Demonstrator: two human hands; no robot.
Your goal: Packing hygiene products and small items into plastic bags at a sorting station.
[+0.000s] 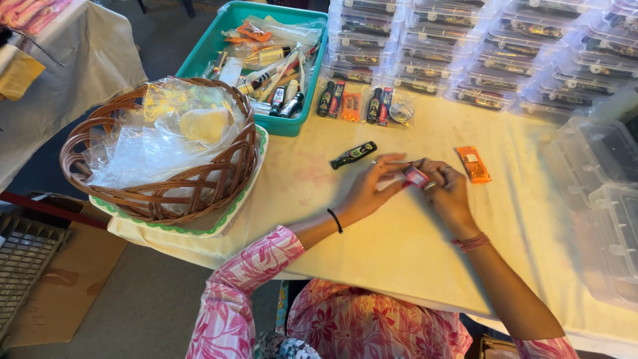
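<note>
My left hand [367, 193] and my right hand [446, 189] meet over the cream tablecloth [399, 246], both pinching a small red and white item [416, 176] between the fingertips. A thin stick pokes out leftward from my left fingers. A small dark bottle [353, 154] lies just beyond my left hand. An orange packet [473, 164] lies right of my right hand. My left wrist carries a black band, my right wrist red threads.
A wicker basket [119, 193] with clear plastic bags sits on a tray at left. A teal bin [219, 46] of small bottles and packets stands behind. Filled clear plastic boxes [492, 53] are stacked at back; empty clear boxes [598, 193] at right.
</note>
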